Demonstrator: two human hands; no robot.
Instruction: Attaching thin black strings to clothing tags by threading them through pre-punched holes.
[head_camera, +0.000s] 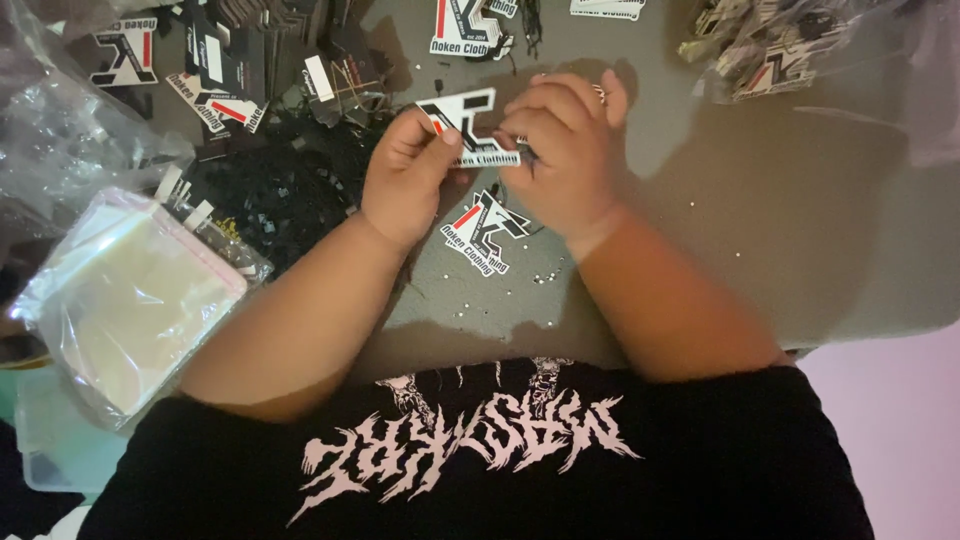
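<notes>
Below the black printed shirt (480, 460), both hands, left hand (405, 180) and right hand (560, 160), pinch one die-cut hang tag (462, 120) over the desk (800, 230), seemingly threading it; steady fingertip alignment comes next.

Both forearms are stretched toward the far side. The left hand (405, 180) is curled, thumb raised; the right hand (560, 150) is bent over beside it.

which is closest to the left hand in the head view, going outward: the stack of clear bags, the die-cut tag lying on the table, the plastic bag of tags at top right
1. die-cut tag, just right of the left hand, below both hands.
2. stack of clear bags, off to the left.
3. plastic bag of tags, top right, beyond the right hand.
</notes>
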